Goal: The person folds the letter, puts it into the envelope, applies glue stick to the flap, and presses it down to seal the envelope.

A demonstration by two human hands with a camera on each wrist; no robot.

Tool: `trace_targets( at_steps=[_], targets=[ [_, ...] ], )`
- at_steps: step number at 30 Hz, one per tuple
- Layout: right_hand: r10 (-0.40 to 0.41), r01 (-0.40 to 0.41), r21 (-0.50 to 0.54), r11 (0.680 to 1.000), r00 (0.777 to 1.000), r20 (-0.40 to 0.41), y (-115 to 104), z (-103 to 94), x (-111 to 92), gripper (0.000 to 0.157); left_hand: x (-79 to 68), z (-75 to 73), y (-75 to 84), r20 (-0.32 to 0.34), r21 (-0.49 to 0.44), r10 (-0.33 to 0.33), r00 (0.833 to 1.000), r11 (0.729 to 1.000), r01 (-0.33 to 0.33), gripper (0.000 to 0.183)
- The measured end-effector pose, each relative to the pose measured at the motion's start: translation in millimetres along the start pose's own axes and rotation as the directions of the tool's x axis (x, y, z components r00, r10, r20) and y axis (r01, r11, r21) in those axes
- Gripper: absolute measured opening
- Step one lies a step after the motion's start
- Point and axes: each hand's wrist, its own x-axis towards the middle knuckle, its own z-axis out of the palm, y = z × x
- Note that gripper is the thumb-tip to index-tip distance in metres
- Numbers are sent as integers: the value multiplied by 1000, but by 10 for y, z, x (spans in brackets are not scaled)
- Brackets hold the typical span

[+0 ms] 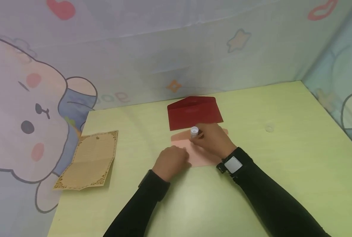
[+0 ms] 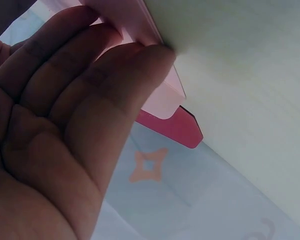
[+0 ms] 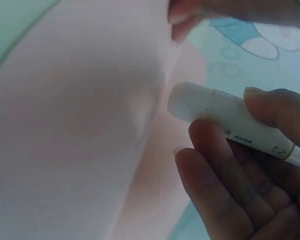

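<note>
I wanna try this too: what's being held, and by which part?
The right hand grips a glue stick around its barrel. The left hand touches the pink envelope at its left edge; I can't tell if it's pinching.

Passage over the table (image 1: 300,161) runs between the bordered card (image 1: 91,158) and the left hand (image 1: 170,162), or between the right hand (image 1: 214,140) and a small clear disc (image 1: 269,127); ahead lies the red envelope (image 1: 195,113), then the upright backdrop (image 1: 146,65).
</note>
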Motion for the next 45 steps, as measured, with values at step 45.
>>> trace_targets(
  at_steps=[45],
  targets=[
    [-10, 9, -141, 990, 1000, -9, 35, -6, -98, 11, -49, -25, 55, -76, 39, 17, 997, 999, -14, 34]
  ],
)
